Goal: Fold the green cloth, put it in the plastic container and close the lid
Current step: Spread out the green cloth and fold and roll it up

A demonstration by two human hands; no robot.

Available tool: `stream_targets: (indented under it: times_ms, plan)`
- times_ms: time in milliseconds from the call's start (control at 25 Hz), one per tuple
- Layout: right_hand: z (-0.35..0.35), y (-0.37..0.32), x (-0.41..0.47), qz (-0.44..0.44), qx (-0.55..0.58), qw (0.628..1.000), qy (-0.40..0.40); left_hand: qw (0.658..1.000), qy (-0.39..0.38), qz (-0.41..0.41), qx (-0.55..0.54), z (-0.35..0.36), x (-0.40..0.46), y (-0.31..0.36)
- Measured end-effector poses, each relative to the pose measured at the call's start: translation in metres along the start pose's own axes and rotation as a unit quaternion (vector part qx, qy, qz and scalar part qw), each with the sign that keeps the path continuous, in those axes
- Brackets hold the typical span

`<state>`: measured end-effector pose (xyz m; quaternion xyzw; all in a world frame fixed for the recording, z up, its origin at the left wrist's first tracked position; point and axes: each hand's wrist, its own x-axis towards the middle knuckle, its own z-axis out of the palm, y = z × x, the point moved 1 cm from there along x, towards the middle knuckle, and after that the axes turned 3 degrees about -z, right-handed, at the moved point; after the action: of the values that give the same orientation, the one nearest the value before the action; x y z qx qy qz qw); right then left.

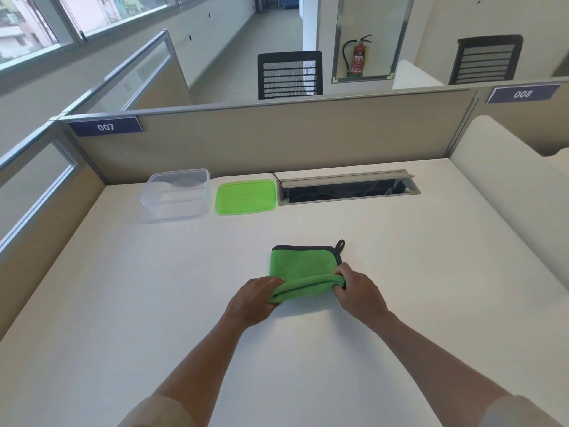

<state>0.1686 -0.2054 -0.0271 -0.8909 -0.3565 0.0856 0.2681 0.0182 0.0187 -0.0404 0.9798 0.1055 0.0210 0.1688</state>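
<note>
The green cloth point(303, 268) with dark trim and a small hanging loop lies on the white desk, its near edge rolled up off the surface. My left hand point(254, 298) grips the near left corner of that raised edge. My right hand point(358, 289) pinches the near right corner. The clear plastic container point(176, 192) stands open at the back left of the desk. Its green lid point(245, 197) lies flat just to the right of it, apart from it.
An open cable tray point(348, 188) is set into the desk at the back right. A beige partition point(277, 137) closes the far side, and lower partitions run along the left. The white desk point(154, 303) stretches wide around the cloth.
</note>
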Motion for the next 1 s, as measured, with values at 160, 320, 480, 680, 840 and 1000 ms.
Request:
stream_targets:
  times_ms: [160, 320, 480, 680, 840, 1000]
  plan:
    - [-0.004, 0.005, 0.009, 0.031, 0.095, 0.994, 0.033, 0.979, 0.026, -0.141, -0.144, -0.003, 0.014, 0.001]
    - [-0.004, 0.005, 0.028, 0.084, 0.192, 0.976, 0.061, 0.952, 0.064, -0.192, -0.230, -0.005, 0.028, -0.004]
    - [-0.004, 0.009, 0.050, 0.121, 0.219, 0.965, 0.075, 0.931, 0.092, -0.233, -0.265, -0.010, 0.046, -0.006]
    - [-0.003, 0.014, 0.079, 0.158, 0.203, 0.963, 0.083, 0.912, 0.109, -0.287, -0.272, -0.013, 0.069, -0.007]
    - [0.001, 0.016, 0.097, 0.192, 0.173, 0.962, 0.083, 0.898, 0.104, -0.338, -0.262, -0.009, 0.084, -0.012]
    - [0.008, 0.015, 0.101, 0.210, 0.132, 0.965, 0.080, 0.893, 0.090, -0.379, -0.225, -0.002, 0.091, -0.013]
